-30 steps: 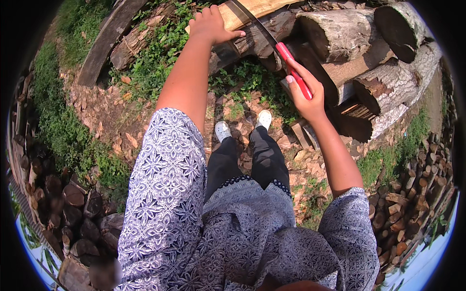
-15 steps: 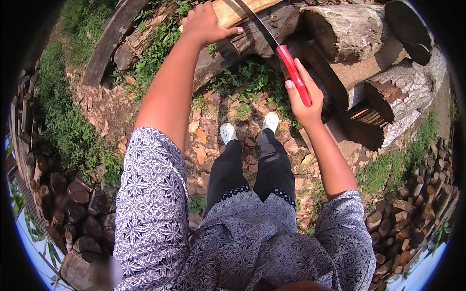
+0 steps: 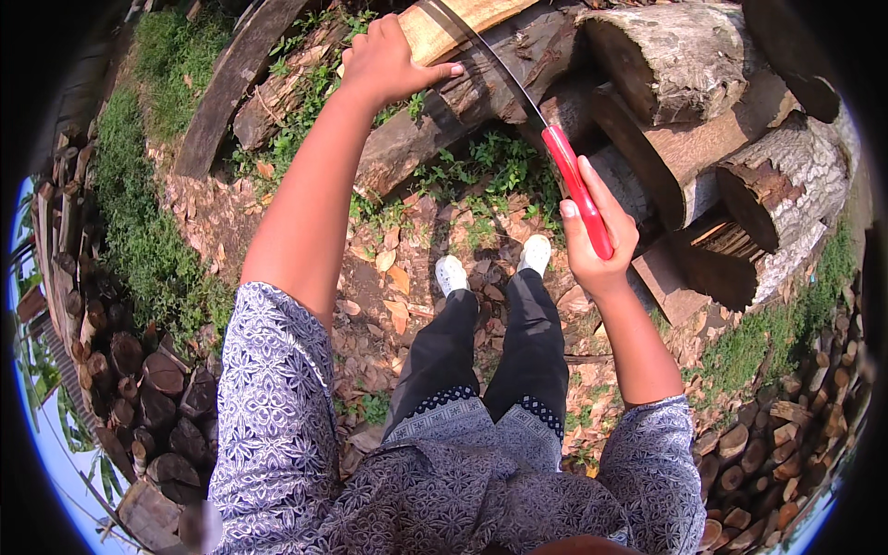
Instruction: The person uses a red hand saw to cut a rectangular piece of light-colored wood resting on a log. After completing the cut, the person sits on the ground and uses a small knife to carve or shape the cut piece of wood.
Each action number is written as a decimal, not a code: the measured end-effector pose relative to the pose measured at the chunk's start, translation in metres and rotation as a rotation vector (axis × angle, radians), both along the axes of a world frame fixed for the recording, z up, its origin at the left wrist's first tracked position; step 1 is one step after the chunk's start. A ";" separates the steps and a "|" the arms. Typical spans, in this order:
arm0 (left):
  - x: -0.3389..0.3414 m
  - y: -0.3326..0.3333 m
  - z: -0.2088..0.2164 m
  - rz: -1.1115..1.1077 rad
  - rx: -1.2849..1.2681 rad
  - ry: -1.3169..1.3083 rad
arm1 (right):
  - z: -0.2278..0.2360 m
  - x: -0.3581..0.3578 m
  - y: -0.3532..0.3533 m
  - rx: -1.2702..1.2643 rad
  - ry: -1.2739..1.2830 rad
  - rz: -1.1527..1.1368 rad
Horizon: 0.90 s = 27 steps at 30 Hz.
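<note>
My right hand (image 3: 606,242) is wrapped round the red handle of a saw (image 3: 578,185), its thumb along the side. The saw's long thin blade curves up and to the left, lying across a pale piece of wood (image 3: 427,39) at the top edge. Over the left end of that wood my left hand (image 3: 377,63) is clamped, fingers on top and thumb stretched toward the blade. Beneath the pale wood lies a rough dark log (image 3: 407,148). The blade's far end runs out of view, and I cannot make out its teeth.
Thick cut logs (image 3: 666,65) are heaped at the right. A long weathered plank (image 3: 222,102) lies at the upper left beside green weeds (image 3: 139,213). Stacks of firewood (image 3: 157,388) stand on both sides. Dry leaves (image 3: 393,287) cover the ground round my white shoes.
My right hand has drawn the saw's handle down and to the right, toward me. The left hand stays on the wood. The whole view has shifted slightly.
</note>
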<state>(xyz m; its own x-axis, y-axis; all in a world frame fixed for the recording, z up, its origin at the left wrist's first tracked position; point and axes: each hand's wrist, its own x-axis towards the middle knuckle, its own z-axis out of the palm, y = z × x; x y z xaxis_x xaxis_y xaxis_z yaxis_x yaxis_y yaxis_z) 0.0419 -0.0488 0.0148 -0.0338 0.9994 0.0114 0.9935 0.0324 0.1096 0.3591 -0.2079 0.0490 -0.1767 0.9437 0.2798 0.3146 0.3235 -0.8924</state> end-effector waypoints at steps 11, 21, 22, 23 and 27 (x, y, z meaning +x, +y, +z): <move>0.001 0.000 0.007 0.019 -0.034 -0.037 | -0.021 0.020 -0.009 -0.039 -0.019 0.022; 0.008 -0.009 0.021 -0.051 0.036 0.006 | 0.011 0.032 -0.032 -0.077 -0.027 0.004; 0.006 -0.010 0.007 -0.010 0.036 -0.003 | 0.012 0.013 -0.008 -0.057 -0.010 0.046; 0.007 -0.008 0.000 0.022 0.040 -0.016 | 0.022 -0.011 0.014 -0.116 0.000 0.011; 0.000 -0.001 0.004 0.016 -0.070 -0.029 | 0.015 -0.025 0.044 -0.019 0.082 0.040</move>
<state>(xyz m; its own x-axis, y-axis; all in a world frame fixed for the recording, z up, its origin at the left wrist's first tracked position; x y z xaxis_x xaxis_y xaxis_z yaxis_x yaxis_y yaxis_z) 0.0419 -0.0496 0.0192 -0.0488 0.9970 -0.0594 0.9892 0.0565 0.1355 0.3337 -0.1642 0.0637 -0.1919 0.9414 0.2772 0.2275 0.3175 -0.9206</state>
